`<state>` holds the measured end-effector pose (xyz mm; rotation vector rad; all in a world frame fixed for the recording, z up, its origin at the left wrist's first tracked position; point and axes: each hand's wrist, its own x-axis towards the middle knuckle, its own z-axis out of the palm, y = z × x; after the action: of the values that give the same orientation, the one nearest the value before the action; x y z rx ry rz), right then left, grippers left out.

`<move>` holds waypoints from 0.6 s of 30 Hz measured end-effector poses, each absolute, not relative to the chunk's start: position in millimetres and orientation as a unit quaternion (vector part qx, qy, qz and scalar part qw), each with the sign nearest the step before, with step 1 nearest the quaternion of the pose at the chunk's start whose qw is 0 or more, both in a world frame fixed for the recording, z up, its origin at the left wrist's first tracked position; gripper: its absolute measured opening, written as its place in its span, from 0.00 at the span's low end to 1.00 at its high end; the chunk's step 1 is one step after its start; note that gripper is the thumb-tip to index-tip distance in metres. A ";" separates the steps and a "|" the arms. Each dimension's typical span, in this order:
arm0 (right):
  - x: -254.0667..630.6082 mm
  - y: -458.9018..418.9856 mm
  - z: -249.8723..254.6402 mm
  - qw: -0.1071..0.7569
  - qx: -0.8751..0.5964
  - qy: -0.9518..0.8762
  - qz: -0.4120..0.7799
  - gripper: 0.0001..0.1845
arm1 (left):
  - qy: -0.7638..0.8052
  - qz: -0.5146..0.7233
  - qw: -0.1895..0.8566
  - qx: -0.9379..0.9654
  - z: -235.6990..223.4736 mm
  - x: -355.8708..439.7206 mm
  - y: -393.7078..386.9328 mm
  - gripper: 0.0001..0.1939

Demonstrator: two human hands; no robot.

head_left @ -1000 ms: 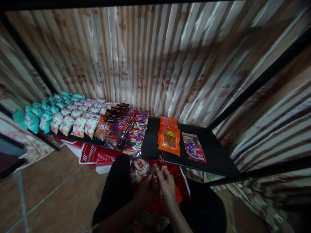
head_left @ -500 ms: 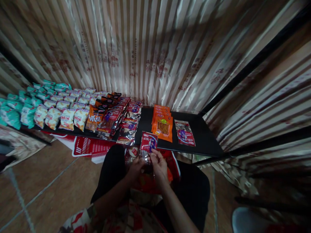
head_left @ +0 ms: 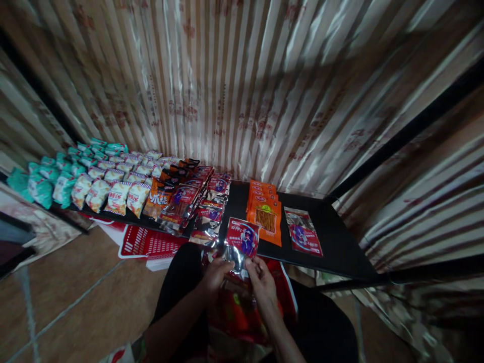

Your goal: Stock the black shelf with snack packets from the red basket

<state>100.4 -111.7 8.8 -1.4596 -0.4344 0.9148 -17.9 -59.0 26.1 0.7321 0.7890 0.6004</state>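
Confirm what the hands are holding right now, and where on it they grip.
Both hold one red-and-silver snack packet by its lower silver edge: left hand at the lower left, right hand at the lower right. Its red printed top is free.

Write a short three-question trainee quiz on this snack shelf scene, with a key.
1. True or false: both hands grip the red and purple snack packet.
2. Which packets lie at the far left end of the black shelf? A. orange B. teal C. purple
3. Fill in: the single red and purple packet lying flat on the shelf sits just to the right of the ______ stack.

Key
1. True: the left hand and right hand each pinch its lower edge.
2. B: the teal packets.
3. Orange: the orange packet stack.
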 end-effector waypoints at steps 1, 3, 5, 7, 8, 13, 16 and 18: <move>99.8 -108.8 10.7 0.634 -0.630 -0.198 0.402 0.24 | 0.369 0.280 0.818 0.342 28.7 -18.1 -56.2 0.24; 98.3 -101.3 15.7 0.638 -0.621 -0.209 0.404 0.23 | 0.362 0.287 0.818 0.341 33.4 -19.1 -49.7 0.23; 96.4 -92.0 21.6 0.639 -0.614 -0.219 0.409 0.22 | 0.361 0.295 0.812 0.352 37.4 -20.7 -41.9 0.20; 94.2 -81.3 26.6 0.643 -0.605 -0.228 0.410 0.22 | 0.360 0.307 0.803 0.362 40.9 -22.5 -33.2 0.19; 93.1 -75.4 28.5 0.646 -0.601 -0.232 0.409 0.22 | 0.362 0.315 0.798 0.366 42.4 -23.4 -28.5 0.19; 88.2 -39.0 31.3 0.648 -0.599 -0.268 0.386 0.20 | 0.401 0.378 0.726 0.411 44.2 -28.7 -1.0 0.22; 85.7 -13.6 30.3 0.638 -0.624 -0.295 0.343 0.16 | 0.430 0.397 0.664 0.465 38.2 -32.4 19.4 0.20; 84.9 2.8 29.0 0.621 -0.643 -0.314 0.321 0.14 | 0.454 0.405 0.623 0.491 33.1 -33.9 33.6 0.19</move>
<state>84.9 2.8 29.0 -1.4776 -0.7208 0.7371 -33.9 33.6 33.1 1.1282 1.0431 0.9295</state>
